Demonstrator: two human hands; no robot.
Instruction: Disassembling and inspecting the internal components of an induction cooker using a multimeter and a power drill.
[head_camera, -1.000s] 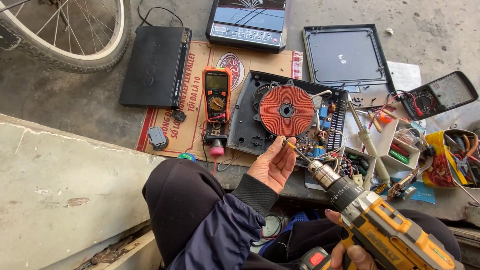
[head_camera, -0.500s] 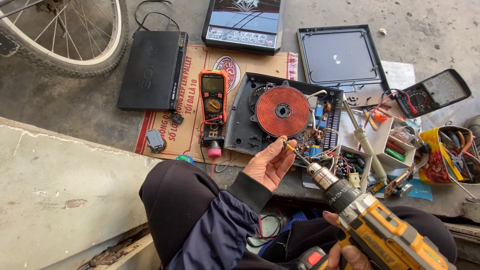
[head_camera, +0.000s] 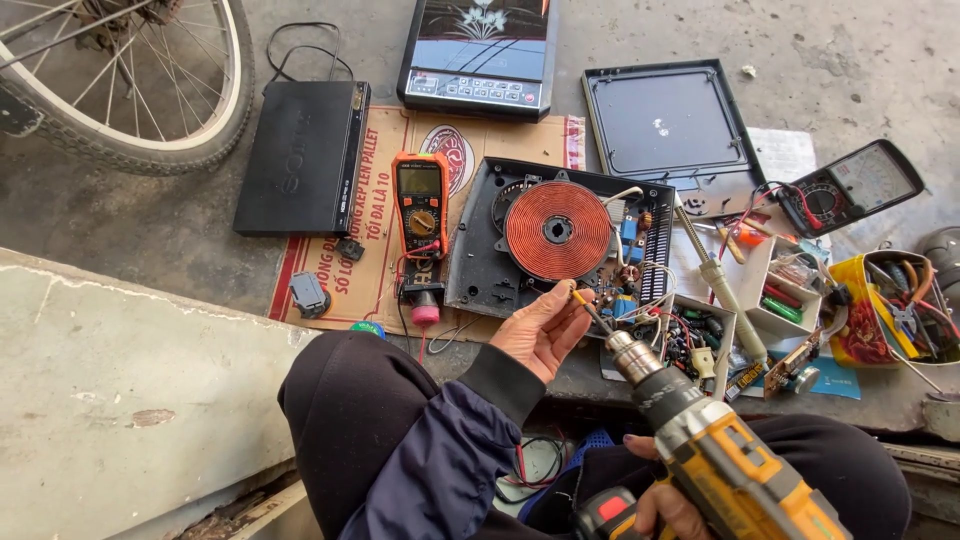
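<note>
— Holding the yellow cordless drill (head_camera: 740, 470) low at the right, was the right hand (head_camera: 665, 505) wrapped tight round its grip?

— It was, fingers closed on the handle near the red trigger part. The drill's chuck pointed up and left, and a thin driver bit (head_camera: 590, 310) stuck out of it.

— And the left hand (head_camera: 540, 330)?

— It sat just ahead of the chuck, fingertips pinched on the tip of the bit, palm turned toward the camera, above the person's dark-trousered knee.

— What lay past the hands?

— An opened induction cooker base (head_camera: 480, 260) with its round copper coil (head_camera: 557, 230) showing, resting partly on a sheet of cardboard (head_camera: 330, 270) on the concrete floor. The bit's tip stood over the near edge of that base.

— What was around it?

— An orange multimeter (head_camera: 420, 205) lay left of the base, a flat black box (head_camera: 300, 160) further left, a bicycle wheel (head_camera: 130, 90) at the top left corner. A second cooker with a glass top (head_camera: 480, 50) lay behind, a black cover panel (head_camera: 670, 130) to the right, then an analogue meter (head_camera: 850, 185), small trays of parts (head_camera: 780, 290) and a yellow tub of tools (head_camera: 890, 320).
</note>
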